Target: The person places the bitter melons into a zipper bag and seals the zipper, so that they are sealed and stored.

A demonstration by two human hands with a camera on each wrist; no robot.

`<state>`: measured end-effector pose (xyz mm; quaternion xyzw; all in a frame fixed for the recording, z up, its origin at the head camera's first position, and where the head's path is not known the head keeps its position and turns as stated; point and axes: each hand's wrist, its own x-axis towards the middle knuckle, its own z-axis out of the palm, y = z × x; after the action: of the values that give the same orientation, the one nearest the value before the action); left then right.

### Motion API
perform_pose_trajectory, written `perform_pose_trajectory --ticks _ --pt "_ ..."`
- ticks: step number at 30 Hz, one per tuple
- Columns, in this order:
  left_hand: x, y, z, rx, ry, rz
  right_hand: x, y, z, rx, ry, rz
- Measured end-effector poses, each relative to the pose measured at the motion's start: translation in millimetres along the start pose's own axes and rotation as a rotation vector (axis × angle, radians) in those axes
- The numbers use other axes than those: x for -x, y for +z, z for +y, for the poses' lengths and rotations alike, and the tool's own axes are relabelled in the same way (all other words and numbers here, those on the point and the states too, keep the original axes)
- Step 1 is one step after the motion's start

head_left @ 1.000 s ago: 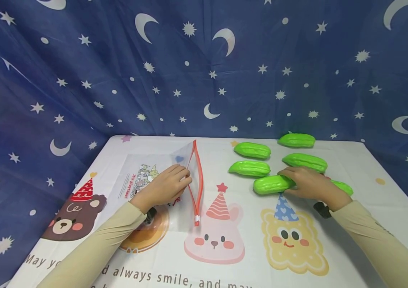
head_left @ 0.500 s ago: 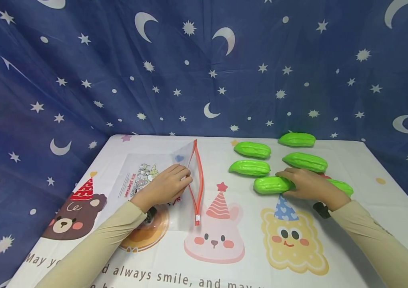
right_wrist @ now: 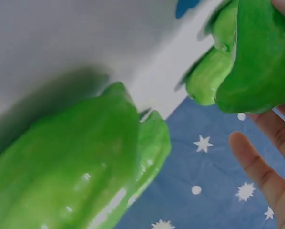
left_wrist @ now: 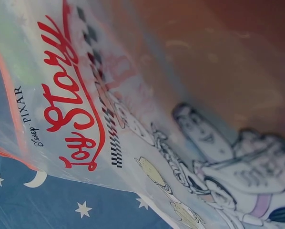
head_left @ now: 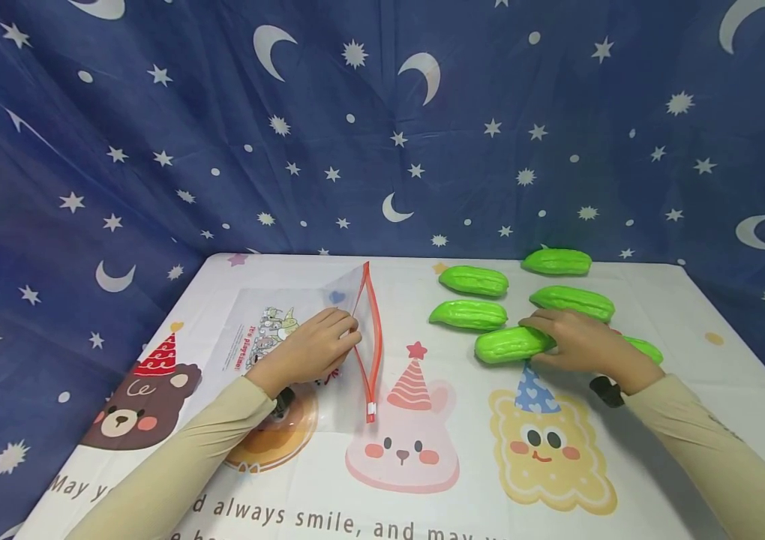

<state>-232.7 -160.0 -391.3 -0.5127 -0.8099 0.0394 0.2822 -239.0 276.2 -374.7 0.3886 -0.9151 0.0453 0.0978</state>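
Note:
A clear plastic zip bag (head_left: pixel 349 401) with a red zipper edge (head_left: pixel 377 337) lies on the left, its mouth gaping toward the right. My left hand (head_left: pixel 311 346) is at that mouth, fingers curled over the bag's edge. Red "Toy Story" lettering (left_wrist: pixel 76 95) on the plastic fills the left wrist view; the hand is hidden there. My right hand (head_left: pixel 585 349) grips the right end of a ridged, bright green toy bitter melon (head_left: pixel 512 346), thumb and fingers on either side. The right wrist view shows this bitter melon (right_wrist: pixel 257 62) beside the spread lower fingers (right_wrist: pixel 259 162).
More green bitter melons lie around the right hand: one (head_left: pixel 468 315) just behind the held one, others (head_left: pixel 474 280) (head_left: pixel 556 262) further back, one (head_left: pixel 573 301) behind the knuckles, and one (head_left: pixel 644 350) partly covered by the wrist. A blue starry curtain (head_left: pixel 328 112) hangs behind the table.

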Motion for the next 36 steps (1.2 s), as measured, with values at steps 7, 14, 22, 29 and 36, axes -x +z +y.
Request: perform_pose_trajectory --ticks 7,14,22,29,36 --pt "-0.1 0.6 -0.3 0.011 -0.008 0.007 1.0 -18 -6 0.045 -0.017 0.081" --pt "-0.4 0.5 0.2 0.011 -0.008 0.007 -1.8 -27 -6 0.088 -0.052 0.164" --pt "-0.4 -0.1 0.2 0.011 -0.02 0.0 -18.5 -32 -16 0.088 -0.098 0.183" --pt "-0.5 0.2 0.3 0.012 -0.024 -0.007 -38.1 -32 -26 0.1 -0.132 0.206" --pt "-1.0 -0.2 0.6 0.009 -0.021 -0.004 -57.7 -24 -34 0.092 -0.122 0.195"
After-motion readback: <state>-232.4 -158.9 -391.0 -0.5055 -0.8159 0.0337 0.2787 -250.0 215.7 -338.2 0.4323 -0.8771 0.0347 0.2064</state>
